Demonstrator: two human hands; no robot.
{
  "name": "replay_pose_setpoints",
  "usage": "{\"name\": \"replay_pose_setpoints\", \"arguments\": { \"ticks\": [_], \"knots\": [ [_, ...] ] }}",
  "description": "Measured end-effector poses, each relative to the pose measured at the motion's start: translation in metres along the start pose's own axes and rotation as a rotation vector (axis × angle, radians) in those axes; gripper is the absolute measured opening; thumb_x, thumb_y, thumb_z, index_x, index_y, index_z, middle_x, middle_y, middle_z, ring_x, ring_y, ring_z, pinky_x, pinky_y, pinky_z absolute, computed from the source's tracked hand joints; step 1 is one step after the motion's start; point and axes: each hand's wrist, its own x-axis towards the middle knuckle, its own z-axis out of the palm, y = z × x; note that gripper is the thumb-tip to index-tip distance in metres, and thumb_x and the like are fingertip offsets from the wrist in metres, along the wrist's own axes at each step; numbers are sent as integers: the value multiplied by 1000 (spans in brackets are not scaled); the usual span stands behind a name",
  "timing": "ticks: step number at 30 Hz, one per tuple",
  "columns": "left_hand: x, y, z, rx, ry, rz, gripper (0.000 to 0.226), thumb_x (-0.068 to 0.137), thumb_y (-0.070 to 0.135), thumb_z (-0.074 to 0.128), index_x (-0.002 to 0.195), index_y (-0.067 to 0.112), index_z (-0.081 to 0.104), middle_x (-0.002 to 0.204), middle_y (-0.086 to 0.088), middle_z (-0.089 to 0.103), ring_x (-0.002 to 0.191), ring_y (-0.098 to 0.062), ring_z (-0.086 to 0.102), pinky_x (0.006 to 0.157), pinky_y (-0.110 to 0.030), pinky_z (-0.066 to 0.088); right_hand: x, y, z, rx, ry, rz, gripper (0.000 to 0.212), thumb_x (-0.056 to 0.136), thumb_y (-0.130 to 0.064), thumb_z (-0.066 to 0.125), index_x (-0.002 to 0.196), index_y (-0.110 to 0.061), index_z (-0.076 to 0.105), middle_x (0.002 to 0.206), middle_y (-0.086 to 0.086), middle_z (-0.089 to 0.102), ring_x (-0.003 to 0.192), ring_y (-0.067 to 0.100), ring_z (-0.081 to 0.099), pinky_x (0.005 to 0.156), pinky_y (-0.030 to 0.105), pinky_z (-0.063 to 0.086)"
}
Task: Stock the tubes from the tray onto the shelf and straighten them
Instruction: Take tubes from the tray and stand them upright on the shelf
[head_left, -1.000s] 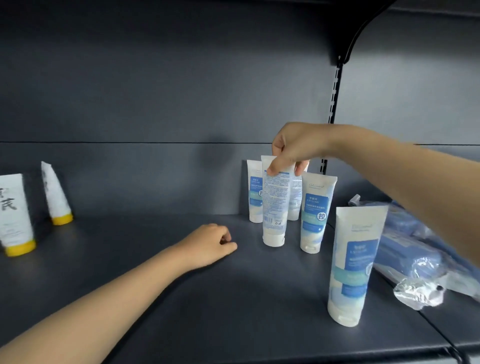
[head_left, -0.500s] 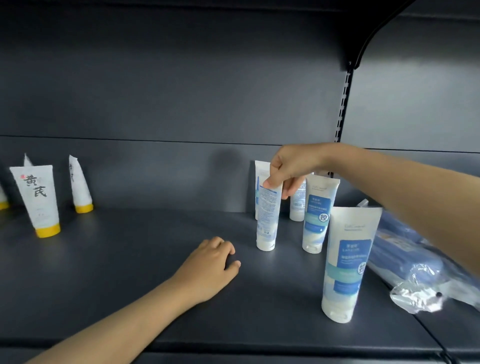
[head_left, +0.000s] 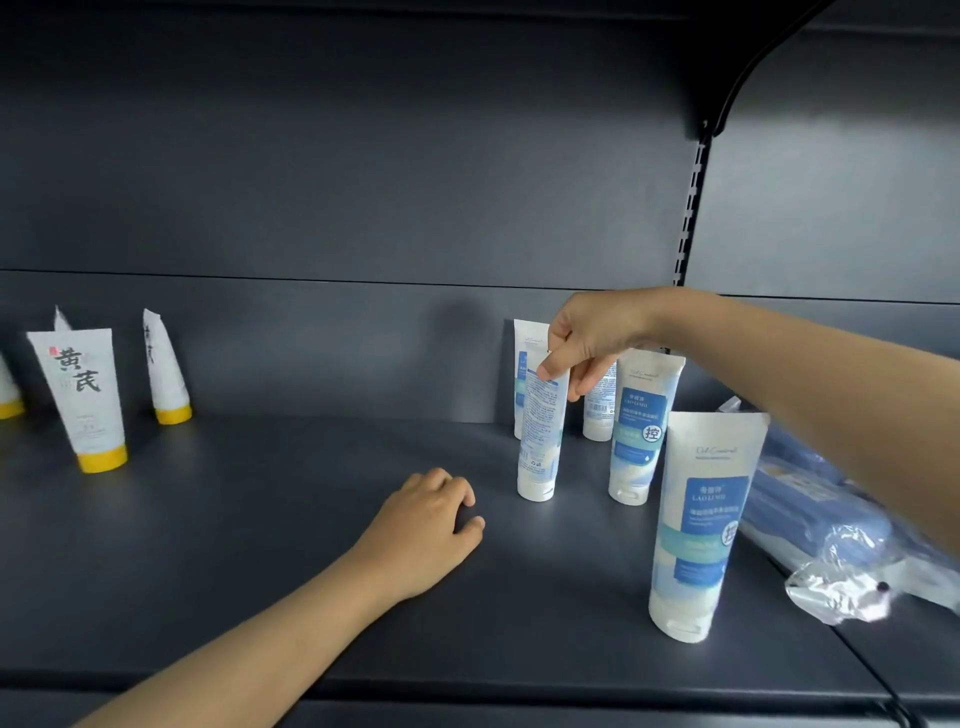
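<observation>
While the left hand (head_left: 426, 525) is rested on the shelf (head_left: 234, 545), fingers loosely curled and empty, the top of a blue-and-white tube (head_left: 540, 441), stood cap-down left of a second tube (head_left: 641, 431), is pinched by the right hand (head_left: 592, 343).

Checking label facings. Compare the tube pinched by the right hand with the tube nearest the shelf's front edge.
The pinched tube shows its fine-print back; the front tube shows its blue front label. The right hand pinches the pinched tube's top; the front tube stands untouched. The pinched tube stands mid-shelf, the front tube nearer the shelf edge. Both are white and stand cap-down.
</observation>
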Motion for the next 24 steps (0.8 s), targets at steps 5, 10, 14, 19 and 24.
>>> {"name": "replay_pose_setpoints", "arguments": {
  "ticks": [5, 10, 14, 19, 24],
  "knots": [
    [0, 1, -1, 13, -35, -4, 29, 96, 40, 40, 117, 22, 49, 124, 10, 45, 119, -12, 38, 100, -24, 33, -11, -10, -4, -9, -41, 31, 28, 89, -28, 64, 91, 0, 66, 82, 14, 71, 78, 23, 70, 70, 22, 59],
    [-1, 2, -4, 0, -83, -27, 30, 96, 40, 40, 118, 21, 49, 125, 9, 46, 121, -12, 38, 101, -26, 34, -25, -19, -11, -95, 69, 43, 33, 90, -31, 61, 92, 2, 62, 93, 18, 70, 89, 28, 70, 80, 32, 58],
    [-3, 5, -9, 0, -93, -51, 28, 95, 36, 43, 116, 19, 50, 122, 7, 50, 117, -13, 43, 94, -24, 36, -44, -28, -11, -233, 153, 41, 30, 92, -29, 57, 91, 0, 61, 95, 16, 68, 84, 25, 68, 79, 33, 57],
    [-12, 10, -40, 151, -20, -39, 23, 93, 29, 46, 111, 17, 52, 117, 0, 54, 109, -22, 53, 91, -32, 42, -73, -45, -7, -534, 312, 66, 36, 91, -35, 54, 67, -10, 53, 77, 8, 63, 62, 21, 58, 67, 26, 49],
    [-28, 1, -106, 430, 124, -53, 24, 93, 26, 41, 112, 15, 52, 118, -6, 53, 109, -27, 53, 87, -37, 46, -107, -76, 10, -684, 444, 49, 36, 91, -33, 54, 66, -12, 38, 78, 4, 47, 84, 29, 49, 74, 31, 41]
  ]
}}
